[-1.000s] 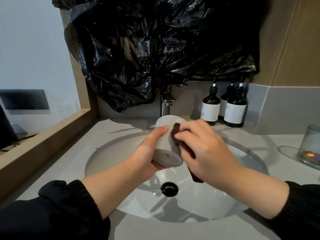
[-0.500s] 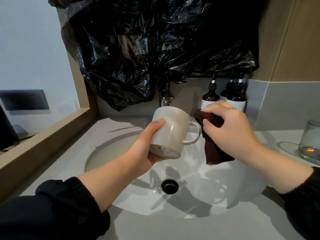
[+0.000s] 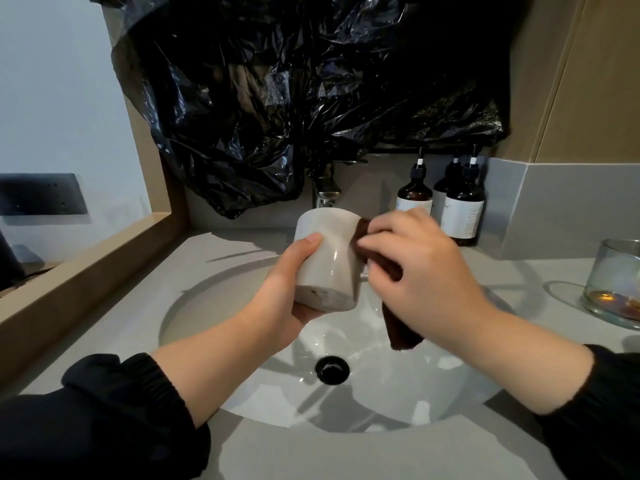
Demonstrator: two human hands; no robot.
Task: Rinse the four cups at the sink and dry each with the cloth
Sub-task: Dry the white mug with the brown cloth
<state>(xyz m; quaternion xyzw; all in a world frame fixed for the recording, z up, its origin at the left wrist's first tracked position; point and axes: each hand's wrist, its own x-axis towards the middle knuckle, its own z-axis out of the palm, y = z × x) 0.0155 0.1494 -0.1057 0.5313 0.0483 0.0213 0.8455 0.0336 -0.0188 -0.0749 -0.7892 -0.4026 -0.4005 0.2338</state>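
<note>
One cup point(image 3: 329, 258) is being held over the sink point(image 3: 398, 403) in the curled grip of the left hand point(image 3: 277, 299), the cloth point(image 3: 403, 330) being pinched against it by the right hand point(image 3: 426, 271); it is likely being put at risk of slipping by hard rubbing.

Single view: wide-angle camera worn on the head. It stands over the near edge of the pale grey stone surface point(image 3: 110, 327) and looks forward and steeply down, toward the far edge and the wall behind.

White oval sink basin point(image 3: 398, 396) fills lower centre, close below the lens. Forearms cross the bottom corners. Left hand point(image 3: 284, 299) and right hand point(image 3: 426, 271) sit mid-frame, near the camera.

Crumpled black plastic sheet point(image 3: 294, 98) spans the top. Clear glass tumbler point(image 3: 616, 278) is cut by the right border.
</note>
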